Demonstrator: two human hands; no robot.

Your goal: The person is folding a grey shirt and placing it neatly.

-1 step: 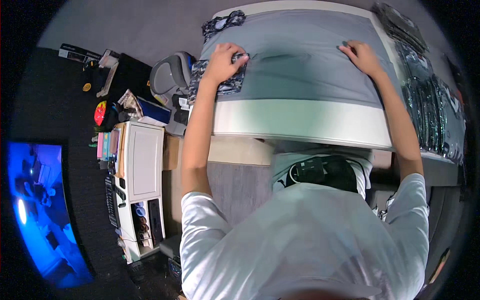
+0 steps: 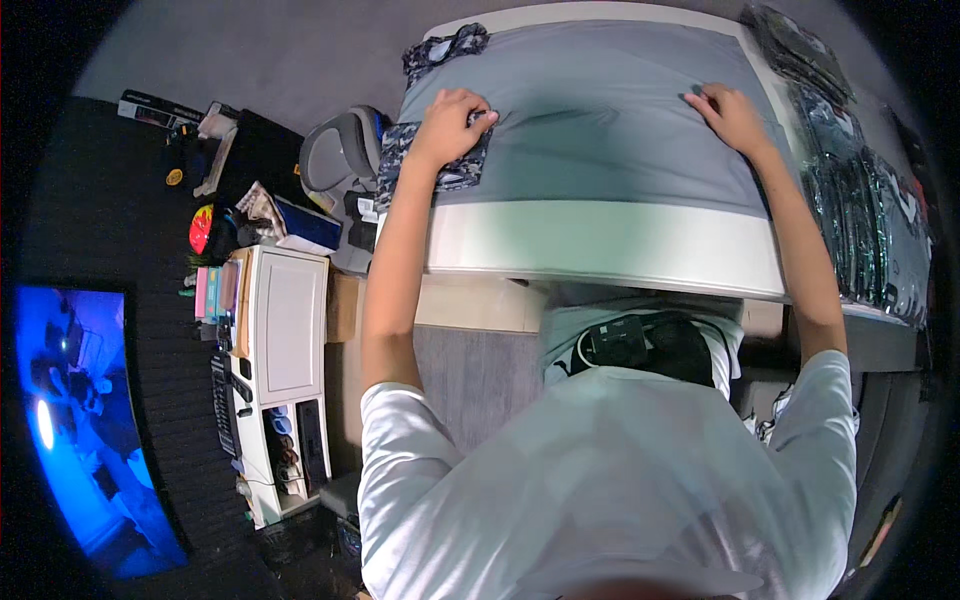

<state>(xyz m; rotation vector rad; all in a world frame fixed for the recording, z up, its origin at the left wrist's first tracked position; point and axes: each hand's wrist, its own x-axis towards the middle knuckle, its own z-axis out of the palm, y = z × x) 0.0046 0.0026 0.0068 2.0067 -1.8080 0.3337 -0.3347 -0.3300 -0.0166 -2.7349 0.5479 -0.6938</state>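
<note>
A grey shirt (image 2: 600,130) lies spread over a white table (image 2: 600,235), its camouflage sleeves toward the left. My left hand (image 2: 453,127) rests above the nearer camouflage sleeve (image 2: 462,172), with thumb and fingers closed on the cloth where sleeve meets body. Creases run rightward from that grip. Toward the right end of the shirt, my right hand (image 2: 732,118) has its fingers curled and the thumb brought in, pinching the grey cloth. The farther sleeve (image 2: 447,52) lies at the far left corner.
Stacks of clear-bagged garments (image 2: 850,230) stand along the table's right side. A grey chair (image 2: 335,150) is left of the table. Nearer on the left stands a white cabinet (image 2: 290,320) holding books and remotes, with a lit blue screen (image 2: 90,430) beyond.
</note>
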